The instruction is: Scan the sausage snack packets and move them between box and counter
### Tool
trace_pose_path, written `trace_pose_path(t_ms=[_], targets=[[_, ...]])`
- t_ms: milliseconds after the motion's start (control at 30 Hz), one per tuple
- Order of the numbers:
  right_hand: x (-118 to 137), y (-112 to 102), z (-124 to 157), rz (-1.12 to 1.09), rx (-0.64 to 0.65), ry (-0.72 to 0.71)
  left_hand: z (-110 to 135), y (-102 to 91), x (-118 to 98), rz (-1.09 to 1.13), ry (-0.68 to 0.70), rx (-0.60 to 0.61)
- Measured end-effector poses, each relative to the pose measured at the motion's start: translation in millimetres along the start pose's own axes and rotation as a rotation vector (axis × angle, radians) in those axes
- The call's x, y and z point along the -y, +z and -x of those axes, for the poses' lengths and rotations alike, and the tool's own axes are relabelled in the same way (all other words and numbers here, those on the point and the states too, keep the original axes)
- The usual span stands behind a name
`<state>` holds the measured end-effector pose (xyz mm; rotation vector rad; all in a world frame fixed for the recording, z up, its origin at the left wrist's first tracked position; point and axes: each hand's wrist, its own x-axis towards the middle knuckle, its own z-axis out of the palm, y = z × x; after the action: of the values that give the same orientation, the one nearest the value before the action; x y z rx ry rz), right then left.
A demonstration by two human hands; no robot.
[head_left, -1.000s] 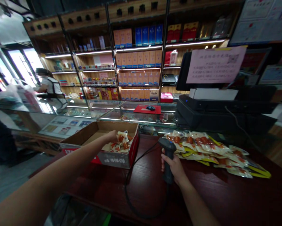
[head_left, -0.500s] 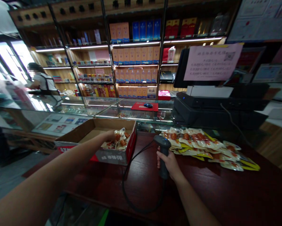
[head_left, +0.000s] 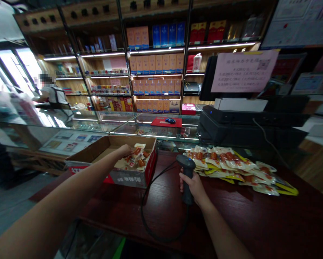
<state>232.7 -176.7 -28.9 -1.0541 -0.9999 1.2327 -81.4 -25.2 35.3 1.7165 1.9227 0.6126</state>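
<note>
Behind a glass display counter, wooden shelves hold rows of orange and blue boxes. A red mat lies on the glass with a computer mouse on it. To the right, a pink notice hangs in front of a dark monitor, above what looks like a black cash register. A co-worker stands at the far left.

shelves: wooden, wall-length, lit by strips, stocked with boxes. glass display counter. dark red counter. windows: bright, left side. floor: grey. pink notice on monitor.
</note>
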Motion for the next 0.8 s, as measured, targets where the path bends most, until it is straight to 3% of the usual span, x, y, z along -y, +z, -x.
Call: trace_pose_path(t_ms=[67, 133, 267, 400, 500, 633, 733, 800], targets=[[-0.1, 0.2, 0.3, 0.001, 0.003, 0.003, 2.7, -7.4, -14.0, 0.095, -0.024, -0.018], [-0.3, 0.5, 0.6, 0.001, 0.013, 0.007, 11.1, -12.5, -32.7, 0.392, 0.011, 0.015], [-1.0, 1.1, 1.1, 0.002, 0.019, 0.005, 48.4, -0.4, -71.3, 1.129, 0.044, 0.280], [0.1, 1.3, 1.6, -0.020, 0.005, -0.002, 90.6, 48.9, -95.9, 1.575, 0.018, 0.566], [2.1, 0.9, 1.8, -0.032, -0.014, -0.010, 104.4, 95.2, -105.0, 1.798, -0.007, 0.651], [5.1, -0.4, 1.7, -0.032, -0.082, -0.040, 95.5, 142.7, -107.8, 2.024, -0.077, 0.614], [7.4, -1.3, 2.6, -0.070, -0.090, -0.074, 79.9, 161.7, -100.7, 2.060, -0.069, 0.567], [8.1, -1.7, 3.9, -0.107, -0.028, -0.068, 69.4, 169.1, -92.1, 2.027, -0.071, 0.505]])
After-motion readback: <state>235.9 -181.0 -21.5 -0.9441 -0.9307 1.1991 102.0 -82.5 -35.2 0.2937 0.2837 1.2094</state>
